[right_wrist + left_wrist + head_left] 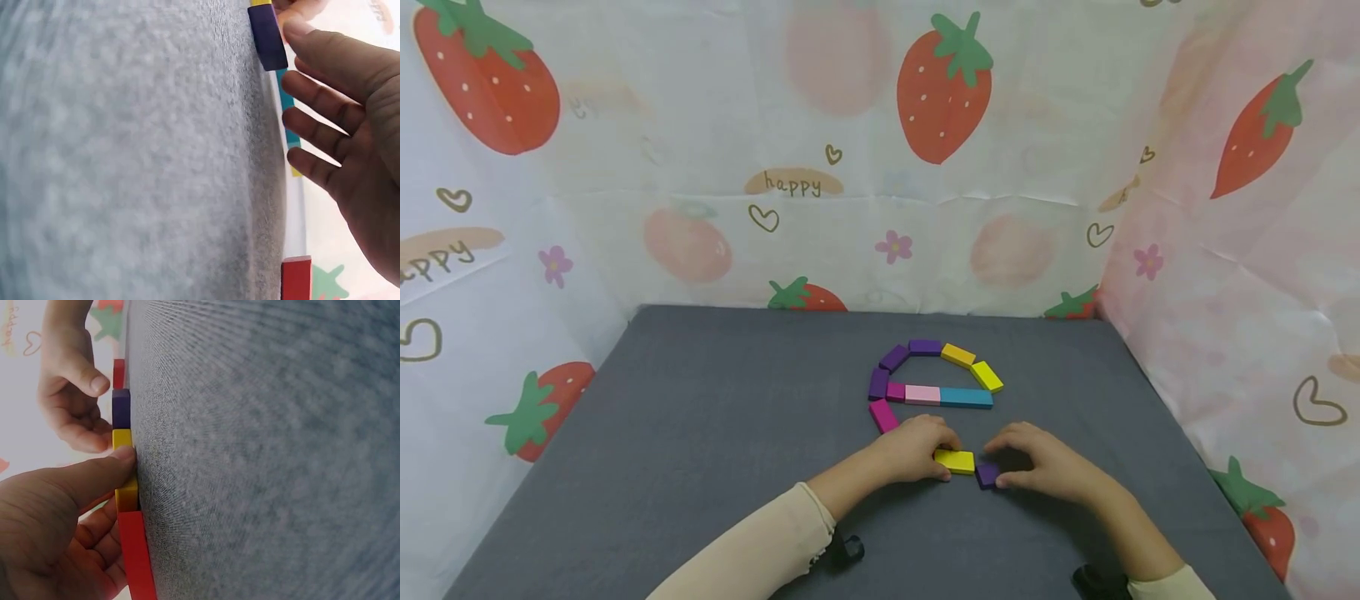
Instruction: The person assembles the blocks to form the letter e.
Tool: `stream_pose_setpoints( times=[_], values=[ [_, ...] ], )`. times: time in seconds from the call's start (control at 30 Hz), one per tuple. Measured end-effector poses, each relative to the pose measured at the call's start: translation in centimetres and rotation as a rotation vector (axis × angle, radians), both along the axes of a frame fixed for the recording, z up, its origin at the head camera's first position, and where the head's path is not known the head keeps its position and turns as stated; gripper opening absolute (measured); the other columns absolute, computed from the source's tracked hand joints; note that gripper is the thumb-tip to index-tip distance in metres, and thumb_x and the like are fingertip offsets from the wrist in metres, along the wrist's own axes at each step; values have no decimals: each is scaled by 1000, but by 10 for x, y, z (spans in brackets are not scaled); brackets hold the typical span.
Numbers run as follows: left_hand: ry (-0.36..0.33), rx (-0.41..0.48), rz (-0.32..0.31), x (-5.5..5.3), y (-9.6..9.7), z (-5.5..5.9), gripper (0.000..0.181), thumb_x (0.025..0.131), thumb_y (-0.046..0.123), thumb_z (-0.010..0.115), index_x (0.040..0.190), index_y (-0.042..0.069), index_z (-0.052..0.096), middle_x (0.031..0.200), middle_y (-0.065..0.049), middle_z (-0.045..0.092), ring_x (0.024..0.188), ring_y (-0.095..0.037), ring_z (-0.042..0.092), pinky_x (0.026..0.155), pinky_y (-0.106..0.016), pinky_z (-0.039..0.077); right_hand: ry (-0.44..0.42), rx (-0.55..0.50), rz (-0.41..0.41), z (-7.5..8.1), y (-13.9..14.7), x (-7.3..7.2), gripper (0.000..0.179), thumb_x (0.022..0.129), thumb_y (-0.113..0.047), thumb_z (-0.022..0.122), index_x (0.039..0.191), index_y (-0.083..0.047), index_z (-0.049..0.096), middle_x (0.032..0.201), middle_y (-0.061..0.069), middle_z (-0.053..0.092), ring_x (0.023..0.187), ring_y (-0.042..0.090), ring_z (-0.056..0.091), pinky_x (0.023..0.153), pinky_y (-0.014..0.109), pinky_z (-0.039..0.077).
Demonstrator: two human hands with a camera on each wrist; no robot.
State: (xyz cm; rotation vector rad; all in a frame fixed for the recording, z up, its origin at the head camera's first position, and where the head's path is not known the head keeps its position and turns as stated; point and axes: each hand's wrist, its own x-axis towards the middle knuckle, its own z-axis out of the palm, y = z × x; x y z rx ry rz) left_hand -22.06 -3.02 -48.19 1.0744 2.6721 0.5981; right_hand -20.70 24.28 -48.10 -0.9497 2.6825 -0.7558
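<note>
My left hand (917, 450) pinches a yellow block (955, 462) on the grey cloth, its thumb on the near side and the other fingers behind. Against that block's right end is a short purple block (987, 476), slightly turned. Around this purple piece my right hand (1045, 465) is spread, thumb tip close by it and fingers loosely bent; in the right wrist view the purple block (269, 37) stands beside the thumb tip. A red block (136, 556) adjoins the yellow one (124, 439) in the left wrist view, hidden behind my left hand in the head view.
Beyond my hands, purple, orange and yellow blocks form an arch (925, 347). A bar of magenta, pink and blue blocks (966, 397) crosses it. A magenta block (883, 416) slants down toward my left hand. Strawberry-print cloth (865, 192) hangs behind and at both sides.
</note>
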Motion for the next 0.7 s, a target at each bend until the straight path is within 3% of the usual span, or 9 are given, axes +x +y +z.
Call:
stream_pose_setpoints(
  times=[0.7],
  values=[
    [-6,8,-2,-1,0,-1,35,88,30,82,120,18,74,104,8,66,91,-6,53,88,-23,48,-5,-10,54,-4,-4,1,28,89,-36,80,116,-33,72,117,-19,66,113,9,56,101,40,49]
  ],
)
